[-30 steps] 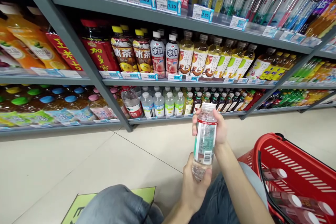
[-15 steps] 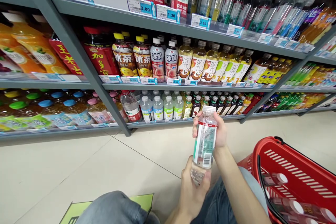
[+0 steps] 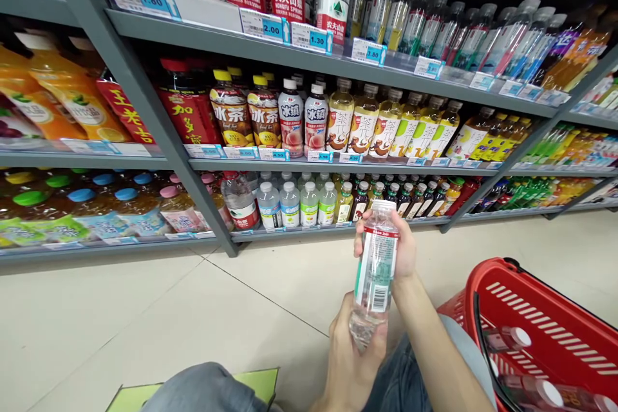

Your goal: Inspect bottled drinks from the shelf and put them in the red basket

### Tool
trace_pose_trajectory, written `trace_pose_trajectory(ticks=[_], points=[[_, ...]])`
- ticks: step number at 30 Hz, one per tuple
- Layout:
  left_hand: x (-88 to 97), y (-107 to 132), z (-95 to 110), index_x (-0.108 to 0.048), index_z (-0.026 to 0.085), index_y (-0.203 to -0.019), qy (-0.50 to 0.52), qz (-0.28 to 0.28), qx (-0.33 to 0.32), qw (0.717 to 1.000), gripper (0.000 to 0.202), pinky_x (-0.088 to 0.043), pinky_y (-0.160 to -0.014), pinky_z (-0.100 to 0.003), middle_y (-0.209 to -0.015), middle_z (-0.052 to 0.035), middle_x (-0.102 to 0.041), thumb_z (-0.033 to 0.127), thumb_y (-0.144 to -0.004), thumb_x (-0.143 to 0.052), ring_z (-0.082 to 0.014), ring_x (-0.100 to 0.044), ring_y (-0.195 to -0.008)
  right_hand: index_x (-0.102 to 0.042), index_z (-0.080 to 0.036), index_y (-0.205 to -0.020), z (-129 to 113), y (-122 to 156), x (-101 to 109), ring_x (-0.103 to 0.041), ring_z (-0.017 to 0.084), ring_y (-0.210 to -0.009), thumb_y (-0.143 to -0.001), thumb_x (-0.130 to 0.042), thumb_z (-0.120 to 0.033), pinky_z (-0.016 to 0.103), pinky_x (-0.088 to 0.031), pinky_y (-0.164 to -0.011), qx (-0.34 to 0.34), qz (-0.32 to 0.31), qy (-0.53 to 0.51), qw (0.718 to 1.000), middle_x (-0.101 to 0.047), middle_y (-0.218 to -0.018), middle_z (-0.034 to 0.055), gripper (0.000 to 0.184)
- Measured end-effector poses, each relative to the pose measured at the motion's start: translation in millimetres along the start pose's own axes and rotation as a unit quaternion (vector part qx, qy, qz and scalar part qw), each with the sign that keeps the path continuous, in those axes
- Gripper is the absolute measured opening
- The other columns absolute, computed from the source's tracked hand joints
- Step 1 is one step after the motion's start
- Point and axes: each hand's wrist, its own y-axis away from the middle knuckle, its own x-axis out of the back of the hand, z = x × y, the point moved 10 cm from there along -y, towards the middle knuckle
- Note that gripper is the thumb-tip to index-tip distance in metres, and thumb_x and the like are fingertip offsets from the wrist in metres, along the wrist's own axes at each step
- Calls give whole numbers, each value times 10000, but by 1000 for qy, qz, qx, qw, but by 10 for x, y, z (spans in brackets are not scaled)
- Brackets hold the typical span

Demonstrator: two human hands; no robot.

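Observation:
A clear drink bottle [image 3: 375, 270] with a white cap and a green, red and white label is held upright in front of me with both hands. My left hand [image 3: 352, 354] is wrapped round its base. My right hand [image 3: 403, 248] grips its upper part from behind, fingers closed round it. The label's printed back with a barcode faces me. I am low down, with my knees [image 3: 207, 389] in grey trousers at the bottom of the view.
Grey store shelves [image 3: 309, 55] full of bottled drinks with price tags stand ahead. A red shopping basket [image 3: 545, 328] holding bottles sits at my right. A green floor mark [image 3: 261, 383] lies by my knee on pale tiles.
The view has tipped up a little, so the shelves and bottle sit lower in the frame. Both hands keep the same hold on the bottle.

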Motion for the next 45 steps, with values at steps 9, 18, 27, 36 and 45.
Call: trace_pose_trajectory(ticks=[9, 18, 27, 36, 45], points=[[149, 13, 179, -495, 188, -1329, -126, 80, -103, 983, 517, -550, -839, -360, -1138, -112, -618, 311, -851, -651, -250, -661, -976, -642, -157, -908, 23, -17, 64, -675, 187, -534, -807, -628, -520, 284, -535, -502, 0, 25, -2, 1000, -700, -766, 40, 376], [222, -81, 59, -572, 182, -1253, -173, 82, -11, 981, 623, -584, -681, -327, -823, -21, -736, 325, -695, -807, -210, -689, -686, -651, -155, -925, 30, -11, 111, -690, 192, -570, -814, -647, -497, 295, -554, -549, 3, 42, 16, 999, -709, -784, 44, 360], [187, -80, -31, -494, 189, -1317, -113, 49, 23, 992, 574, -571, -648, -304, -746, -6, -730, 363, -814, -708, -196, -688, -634, -660, -158, -917, 59, -9, 109, -680, 182, -584, -816, -650, -476, 285, -556, -549, 0, 42, 16, 999, -704, -795, 44, 334], [85, -32, 38, -547, 176, -1170, -21, 38, 31, 999, 478, -517, -592, -261, -667, 9, -659, 401, -790, -729, -161, -613, -584, -668, -147, -914, 30, 22, 16, -665, 185, -621, -813, -636, -443, 297, -551, -583, -18, 6, 7, 1000, -687, -799, 55, 314], [-152, 36, -94, -589, 141, -977, 158, -113, 78, 978, 474, -430, -523, -224, -783, -55, -639, 450, -690, -806, -137, -570, -598, -627, -173, -857, -49, 91, -107, -567, 125, -517, -799, -663, -528, 246, -497, -501, 7, -94, -26, 995, -614, -698, 6, 361]])
